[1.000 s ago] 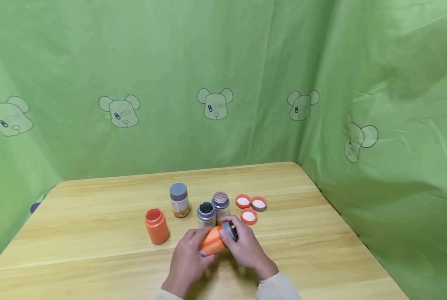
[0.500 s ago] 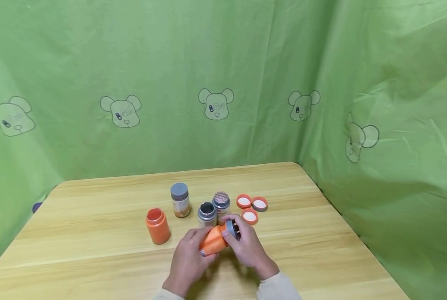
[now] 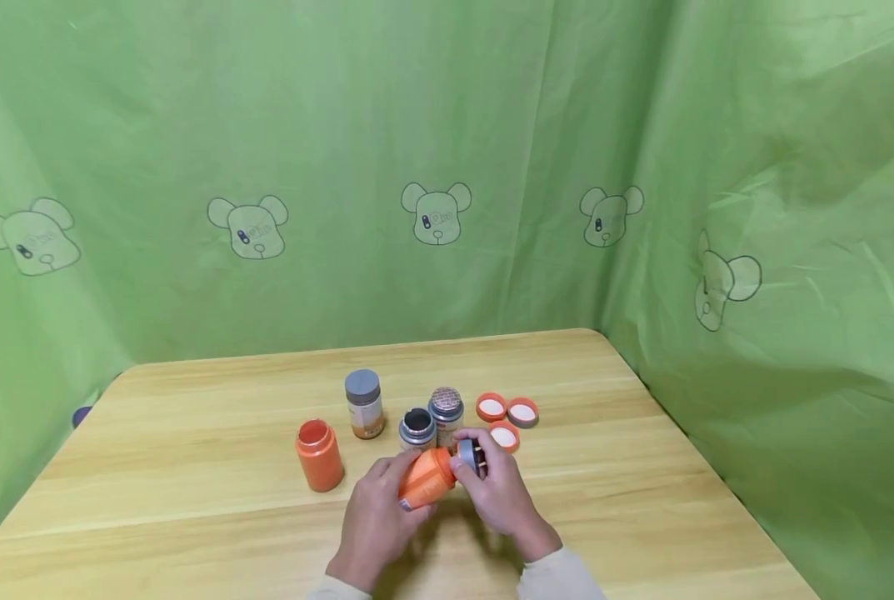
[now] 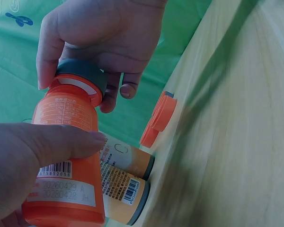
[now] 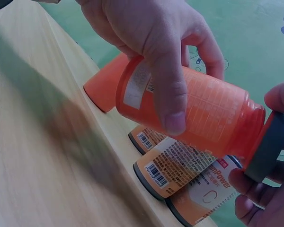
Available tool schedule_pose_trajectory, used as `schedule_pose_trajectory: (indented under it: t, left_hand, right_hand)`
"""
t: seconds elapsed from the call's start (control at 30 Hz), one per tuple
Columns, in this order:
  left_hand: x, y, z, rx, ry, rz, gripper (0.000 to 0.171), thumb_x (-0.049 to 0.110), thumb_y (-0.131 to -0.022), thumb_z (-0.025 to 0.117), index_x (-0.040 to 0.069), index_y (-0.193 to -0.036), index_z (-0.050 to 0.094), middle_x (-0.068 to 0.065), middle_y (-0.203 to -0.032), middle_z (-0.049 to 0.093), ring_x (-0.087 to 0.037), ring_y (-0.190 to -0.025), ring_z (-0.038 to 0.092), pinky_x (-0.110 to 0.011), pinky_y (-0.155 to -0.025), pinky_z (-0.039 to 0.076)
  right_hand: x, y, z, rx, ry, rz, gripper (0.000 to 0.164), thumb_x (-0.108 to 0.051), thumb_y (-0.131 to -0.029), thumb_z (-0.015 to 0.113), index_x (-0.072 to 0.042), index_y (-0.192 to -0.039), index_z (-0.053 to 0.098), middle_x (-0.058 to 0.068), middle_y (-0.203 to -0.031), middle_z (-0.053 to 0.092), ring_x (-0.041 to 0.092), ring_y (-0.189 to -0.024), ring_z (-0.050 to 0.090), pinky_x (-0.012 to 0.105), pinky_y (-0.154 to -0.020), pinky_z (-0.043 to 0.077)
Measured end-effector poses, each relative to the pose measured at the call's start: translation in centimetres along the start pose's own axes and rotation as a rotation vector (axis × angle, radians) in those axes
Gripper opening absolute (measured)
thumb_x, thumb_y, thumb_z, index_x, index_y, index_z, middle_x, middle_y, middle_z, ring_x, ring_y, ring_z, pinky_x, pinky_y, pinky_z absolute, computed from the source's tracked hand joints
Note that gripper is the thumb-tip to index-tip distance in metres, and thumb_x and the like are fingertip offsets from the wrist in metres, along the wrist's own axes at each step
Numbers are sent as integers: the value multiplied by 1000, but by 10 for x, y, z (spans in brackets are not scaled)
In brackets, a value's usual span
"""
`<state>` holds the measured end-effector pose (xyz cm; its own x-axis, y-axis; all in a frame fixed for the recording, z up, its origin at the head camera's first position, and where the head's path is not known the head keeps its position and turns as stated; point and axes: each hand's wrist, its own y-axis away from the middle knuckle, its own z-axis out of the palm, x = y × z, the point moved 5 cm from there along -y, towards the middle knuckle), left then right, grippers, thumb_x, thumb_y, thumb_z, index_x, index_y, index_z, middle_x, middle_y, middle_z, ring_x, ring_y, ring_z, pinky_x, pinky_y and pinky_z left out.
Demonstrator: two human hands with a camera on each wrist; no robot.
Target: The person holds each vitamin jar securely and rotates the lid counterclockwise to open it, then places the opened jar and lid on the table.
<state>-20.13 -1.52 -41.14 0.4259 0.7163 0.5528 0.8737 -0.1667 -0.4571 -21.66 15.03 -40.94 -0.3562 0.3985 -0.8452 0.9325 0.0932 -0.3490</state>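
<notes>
My left hand (image 3: 375, 517) grips an orange pill bottle (image 3: 424, 479) around its body, tilted above the table with its neck toward the right. With thumb and fingers my right hand (image 3: 502, 496) pinches the bottle's dark grey cap (image 4: 83, 78) at the neck. In the left wrist view the cap sits askew over the mouth, and its orange inner ring and white liner show. The bottle's printed label and barcode face the left wrist camera. Cap and neck are close together; whether they still touch at one side is hard to tell.
Left of the hands stands an uncapped orange bottle (image 3: 320, 458). Behind are a grey-capped bottle (image 3: 364, 407), an open grey-necked bottle (image 3: 417, 432) and a foil-sealed bottle (image 3: 447, 405). Loose caps (image 3: 522, 412) lie liner up at the right on the wooden table (image 3: 626, 500).
The grey cap has come off its seat on the orange bottle's neck, tilting as my right hand shifts slightly right. My left hand keeps its grip. The head view has tipped a little.
</notes>
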Motion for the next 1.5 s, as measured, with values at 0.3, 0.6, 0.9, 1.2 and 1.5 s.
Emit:
schedule_pose_trajectory:
  t: [0.3, 0.6, 0.9, 1.2, 1.5]
  left_hand:
    - [-10, -4, -3, -12, -4, -54, 74, 21, -61, 92, 8, -125, 56, -11, -98, 67, -19, -79, 61, -38, -70, 52]
    - [-21, -12, -5, -47, 97, -130, 78, 18, -65, 90, 5, -130, 49, -11, -104, 65, -21, -85, 59, -40, -77, 51]
    - [-35, -24, -9, -71, 209, -197, 78, 9, -65, 88, 4, -131, 46, -16, -115, 63, -29, -100, 62, -47, -86, 50]
    - [-45, -33, -10, -66, 170, -234, 75, 4, -65, 88, 2, -128, 49, -15, -115, 60, -32, -104, 59, -48, -91, 48]
    - [-54, -41, -3, -80, 148, -244, 74, 0, -65, 87, 3, -127, 46, -17, -116, 61, -32, -106, 61, -47, -91, 49]
  right_hand:
    - [8, -5, -8, -9, 43, 14, 31, -16, -92, 65, -2, -119, 58, -1, -81, 52, 18, -71, 49, 24, -60, 41]
    - [30, -16, -36, -7, 131, 23, 31, -21, -90, 70, -8, -117, 61, 1, -85, 54, 15, -70, 52, 25, -61, 46]
    - [59, -27, -63, 35, 271, 136, 36, -27, -82, 79, -9, -107, 60, 7, -96, 62, 26, -87, 57, 34, -72, 47]
    - [87, -35, -90, 73, 393, 165, 35, -26, -78, 83, -10, -81, 52, 5, -85, 53, 20, -78, 48, 31, -67, 41]
    - [100, -37, -100, 23, 535, 212, 35, -27, -78, 82, -11, -72, 51, 3, -74, 50, 20, -70, 46, 33, -63, 38]
